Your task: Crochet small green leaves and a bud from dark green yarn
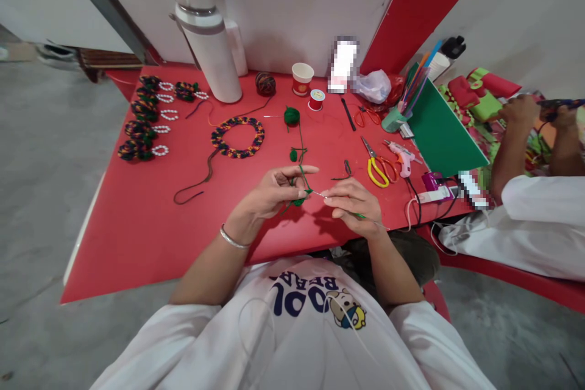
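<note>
Pinched in my left hand point(278, 192) is a small green crochet piece point(299, 201), with green yarn running over the raised index finger. My right hand point(351, 204) grips a thin crochet hook point(320, 194), whose metal tip meets the green stitches. From the fingers the yarn leads up to a green yarn ball point(291, 116) on the table. A tiny green crocheted bit point(293, 155) lies between that ball and my left hand. Just beyond my right hand is a dark looped strand point(348, 168).
On the red table point(137, 213) lie a multicoloured crocheted ring point(237, 137), yellow-handled scissors point(377, 172), a pink glue gun point(403, 157) and a paper cup point(302, 78). A tall white flask point(210, 55) stands behind. Several beaded crochet pieces line the left. Another person's arms point(516, 128) work at right, behind a green board point(445, 128).
</note>
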A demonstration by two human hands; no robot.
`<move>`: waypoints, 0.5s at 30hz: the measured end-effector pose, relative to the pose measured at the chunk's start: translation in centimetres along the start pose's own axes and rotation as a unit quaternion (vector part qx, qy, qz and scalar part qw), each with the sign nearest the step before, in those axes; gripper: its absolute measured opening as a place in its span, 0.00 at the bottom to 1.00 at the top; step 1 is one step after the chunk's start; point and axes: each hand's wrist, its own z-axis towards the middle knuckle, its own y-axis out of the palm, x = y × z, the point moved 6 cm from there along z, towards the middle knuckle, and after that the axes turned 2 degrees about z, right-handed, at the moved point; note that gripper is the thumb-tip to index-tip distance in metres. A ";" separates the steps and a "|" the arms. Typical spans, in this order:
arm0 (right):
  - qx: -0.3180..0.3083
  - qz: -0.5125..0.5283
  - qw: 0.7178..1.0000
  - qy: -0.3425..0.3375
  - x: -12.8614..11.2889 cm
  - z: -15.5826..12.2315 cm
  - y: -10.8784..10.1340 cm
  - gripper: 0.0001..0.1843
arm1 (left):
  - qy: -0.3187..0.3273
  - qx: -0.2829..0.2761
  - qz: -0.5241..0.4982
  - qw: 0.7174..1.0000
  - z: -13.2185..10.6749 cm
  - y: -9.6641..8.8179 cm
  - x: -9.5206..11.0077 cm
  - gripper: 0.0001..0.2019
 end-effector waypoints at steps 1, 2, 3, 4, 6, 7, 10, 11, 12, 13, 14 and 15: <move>0.006 0.006 1.000 0.002 0.0 -0.1 -0.4 0.11 | 0.000 -0.002 0.005 1.000 0.0 -0.2 0.1 0.24; 0.019 0.013 1.000 0.007 0.1 -0.1 -0.9 0.11 | 0.002 -0.002 0.010 1.000 -0.1 -0.4 0.3 0.24; 0.037 0.021 0.999 0.015 0.3 -0.3 -1.4 0.11 | 0.005 0.001 0.012 1.000 -0.1 -0.7 0.5 0.24; 0.055 0.030 0.998 0.027 0.5 -0.4 -2.0 0.11 | 0.007 0.004 0.012 1.000 -0.1 -0.9 0.6 0.24; 0.079 0.050 0.995 0.042 0.9 -0.6 -2.8 0.11 | 0.008 0.005 0.014 1.000 -0.1 -1.0 0.8 0.25; 0.080 0.061 0.994 0.044 1.0 -0.6 -2.9 0.11 | 0.007 0.004 0.016 1.000 -0.1 -1.0 0.8 0.25; 0.071 0.082 0.994 0.034 0.7 -0.4 -2.3 0.11 | 0.006 0.006 0.025 1.000 0.0 -0.5 0.7 0.24; 0.069 0.087 0.993 0.029 0.6 -0.3 -2.0 0.11 | 0.007 0.013 0.027 1.000 0.0 -0.5 0.6 0.24; 0.068 0.090 0.993 0.025 0.4 -0.2 -1.6 0.12 | 0.006 0.020 0.030 0.999 0.0 -0.5 0.6 0.24; 0.069 0.090 0.993 0.022 0.3 -0.1 -1.3 0.12 | 0.003 0.029 0.032 0.999 0.0 -0.5 0.5 0.24; 0.070 0.089 0.993 0.018 0.2 0.0 -1.0 0.12 | -0.001 0.038 0.034 0.999 0.0 -0.6 0.4 0.23; 0.073 0.087 0.993 0.014 0.1 0.1 -0.7 0.13 | -0.005 0.044 0.035 0.998 0.0 -0.7 0.3 0.23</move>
